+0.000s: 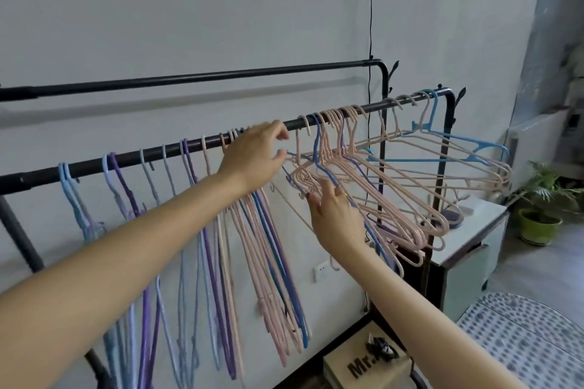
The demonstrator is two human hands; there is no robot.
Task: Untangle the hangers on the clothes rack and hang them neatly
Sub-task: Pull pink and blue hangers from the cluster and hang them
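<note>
Reaching in from the bottom edge, two bare forearms stretch toward the front rail of a black clothes rack [132, 157]. Nearest, at the lower middle, a cardboard box [363, 366] printed "Mr." sits on the floor with a small dark object on top; a dotted mat [518, 338] lies at the lower right.

The right hand [336, 215] is raised below the rail, fingers partly spread and lightly bent, fingertips touching the lower bars of the tangled pink hangers [373, 186] and a dark blue hanger [320, 155] threaded through them; whether it pinches a bar or only touches cannot be told. The left hand [256, 161] is just under the rail, fingers loosely curved and apart, thumb and forefinger tips close to the thin shoulder of a hanger at the left end of the tangle; a firm grip is not visible.

Left of the hands, light blue, purple, lilac and pink hangers [177, 230] hang straight down in a row along the rail. Toward the rail's right end, the tangled bunch tilts sideways, with a sky-blue hanger [455, 142] at the far end.

Behind, a second upper rail [196, 76] runs along the white wall. At the right stand a white cabinet [467, 249] and a potted plant [543, 208].
</note>
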